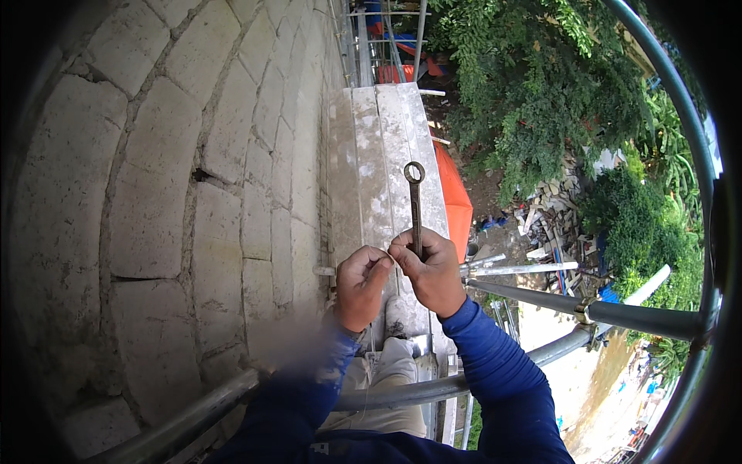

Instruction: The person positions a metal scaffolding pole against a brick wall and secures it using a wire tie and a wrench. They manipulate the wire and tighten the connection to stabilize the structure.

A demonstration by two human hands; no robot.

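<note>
My right hand (433, 272) is closed around a ring-ended wrench (416, 203). The wrench's dark metal shaft points away from me, its ring at the far end. Beside it, my left hand (361, 284) has its fingers pinched together. The thumbs and fingertips of both hands meet over the scaffold planks (371, 158). Whatever small thing lies between the fingertips is too small to make out. Below the hands, my light trousers and shoe show on the planks.
A wall of pale stone blocks (158, 147) rises along the left. Scaffold tubes (649, 319) cross at right and below my hands. Beyond the planks' right edge, far down, lie an orange sheet (456, 199), rubble (550, 220) and trees (533, 93).
</note>
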